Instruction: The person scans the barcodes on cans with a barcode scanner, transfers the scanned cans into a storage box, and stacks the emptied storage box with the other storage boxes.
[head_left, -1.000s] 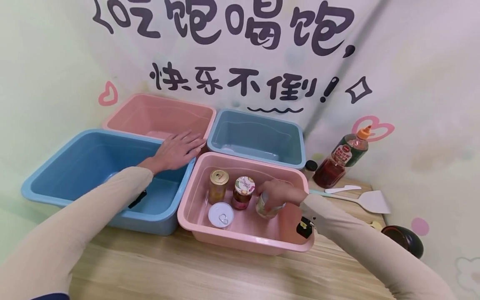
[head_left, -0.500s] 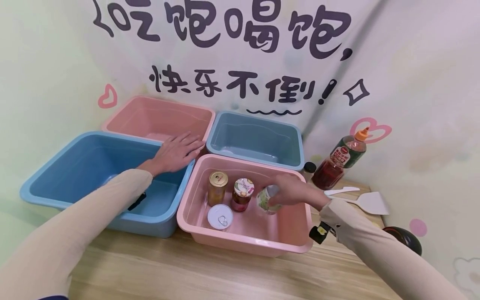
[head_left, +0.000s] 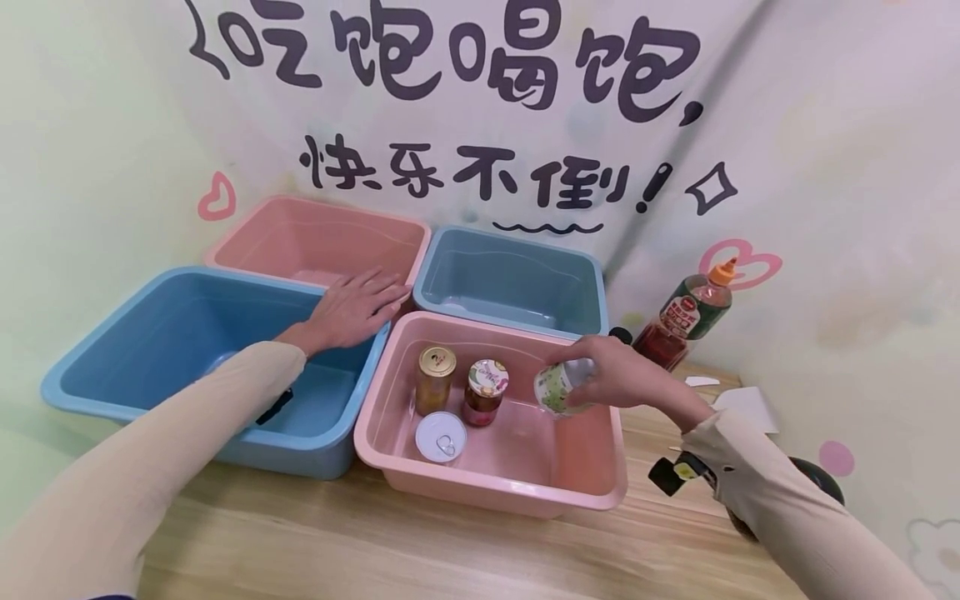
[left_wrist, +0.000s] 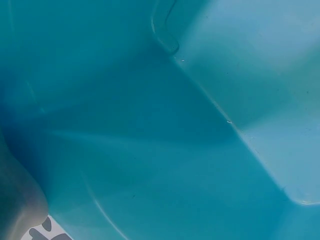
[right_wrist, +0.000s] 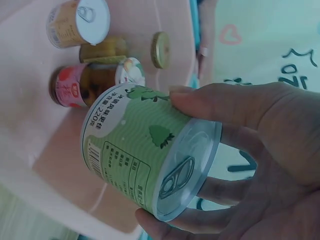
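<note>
My right hand (head_left: 622, 371) grips a green tin can (right_wrist: 132, 142) with a pull-tab lid, held tilted above the right side of the front pink bin (head_left: 498, 493). Thumb and fingers wrap around the can's lid end in the right wrist view. Standing in that bin are a tall gold-lidded jar (head_left: 435, 383), a dark jar with a patterned lid (head_left: 484, 398) and a white-topped pull-tab can (head_left: 441, 437). My left hand (head_left: 348, 310) lies with extended fingers over the rim of the front blue bin (head_left: 330, 435), near where the bins meet.
Behind stand another pink bin (head_left: 330, 208) and a grey-blue bin (head_left: 517, 236). At right are a sauce bottle (head_left: 686, 312), a black-capped bottle (head_left: 620, 335), a white spatula (head_left: 746, 408) and a dark bowl (head_left: 817, 479), partly hidden by my arm. Wooden tabletop (head_left: 375, 542) lies in front.
My right hand has lifted the green can off the pink bin's floor, up and to the right, and the can has tilted. My left hand has stayed in place.
</note>
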